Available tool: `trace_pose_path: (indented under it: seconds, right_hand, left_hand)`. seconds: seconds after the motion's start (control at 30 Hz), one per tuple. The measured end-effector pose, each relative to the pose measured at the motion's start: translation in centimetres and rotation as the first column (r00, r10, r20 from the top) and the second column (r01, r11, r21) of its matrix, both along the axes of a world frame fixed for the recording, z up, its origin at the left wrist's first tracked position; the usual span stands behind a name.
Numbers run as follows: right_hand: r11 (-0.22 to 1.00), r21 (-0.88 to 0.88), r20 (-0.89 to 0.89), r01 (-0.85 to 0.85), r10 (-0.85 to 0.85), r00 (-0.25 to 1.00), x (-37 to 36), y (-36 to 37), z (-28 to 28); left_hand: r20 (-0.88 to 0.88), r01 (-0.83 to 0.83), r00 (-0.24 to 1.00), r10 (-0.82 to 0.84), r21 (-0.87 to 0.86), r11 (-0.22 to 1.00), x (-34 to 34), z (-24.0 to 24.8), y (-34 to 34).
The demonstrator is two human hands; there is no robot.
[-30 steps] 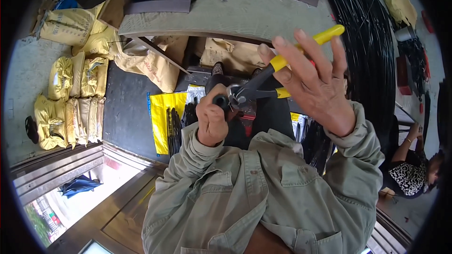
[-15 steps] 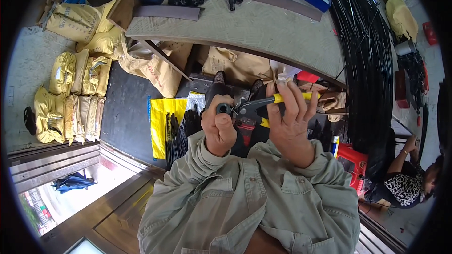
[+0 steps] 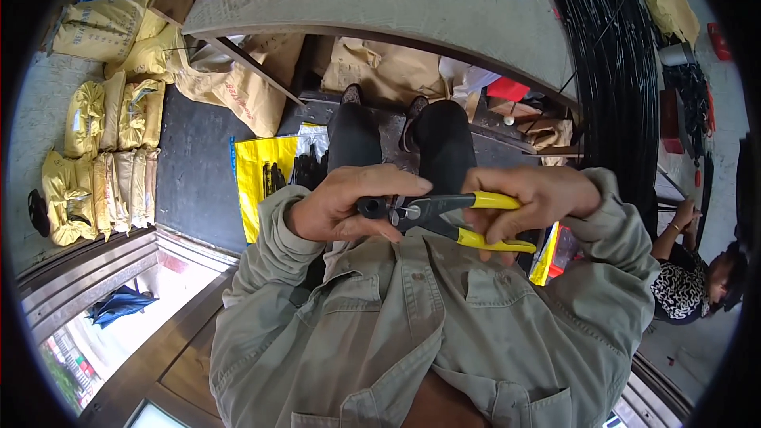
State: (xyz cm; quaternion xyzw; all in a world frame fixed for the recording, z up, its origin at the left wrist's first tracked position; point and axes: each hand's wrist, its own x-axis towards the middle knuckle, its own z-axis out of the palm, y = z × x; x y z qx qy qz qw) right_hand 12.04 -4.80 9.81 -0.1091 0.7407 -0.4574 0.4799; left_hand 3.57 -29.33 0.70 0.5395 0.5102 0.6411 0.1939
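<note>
My left hand (image 3: 345, 202) is closed around a short black tubular fitting (image 3: 372, 207), its round open end toward me. Around the yellow handles of a pair of pliers (image 3: 444, 208), my right hand (image 3: 535, 204) is wrapped, coming in from the right side. The dark jaws of the pliers meet the fitting close to the left fingertips. Whether the jaws grip a small metal part there is too small to tell. Both hands are in front of my chest, above my lap.
A workbench (image 3: 380, 8) runs across the far side, with black parts at its back edge. Long black strips (image 3: 610, 79) hang at the right. Yellow sacks (image 3: 103, 190) are stacked at left, and a yellow bag (image 3: 265, 162) lies nearby. Another person (image 3: 686, 289) sits at far right.
My right hand has turned from upright, spread fingers to a sideways grip around the plier handles. My left hand has tilted to point rightward. The view has shifted, showing more of my legs.
</note>
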Motion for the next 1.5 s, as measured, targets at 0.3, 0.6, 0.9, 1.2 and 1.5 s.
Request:
trace_pose_path:
  seconds: [0.3, 0.6, 0.9, 1.2, 1.5]
  right_hand:
    - [0.997, 0.077, -0.634, -0.002, 0.051, 0.772, 2.3, -0.2, -1.1]
    - [0.873, 0.449, -0.869, 0.191, 0.376, 0.322, 3.6, -1.5, -0.4]
    - [0.894, -0.331, 0.184, 0.302, -0.253, 0.950, 1.7, 0.7, -1.2]
    - [0.845, 0.418, -0.880, 0.333, 0.286, 0.379, 2.4, -0.7, -2.9]
    - [0.726, 0.559, -0.826, 0.400, 0.530, 0.193, 1.4, -1.9, -1.8]
  left_hand:
    - [0.112, -0.079, 0.989, 0.095, -0.143, 0.987, 0.9, -0.1, -0.9]
    - [0.009, -0.047, 0.999, 0.048, -0.093, 0.995, 0.7, -0.5, 0.1]
    - [0.029, 0.152, 0.988, -0.151, -0.043, 0.987, 0.1, -0.3, 1.2]
    - [-0.049, -0.331, 0.943, 0.329, -0.038, 0.943, 2.0, -1.0, 1.8]
    - [0.080, -0.432, 0.897, 0.434, -0.048, 0.901, 3.4, -2.2, 2.9]
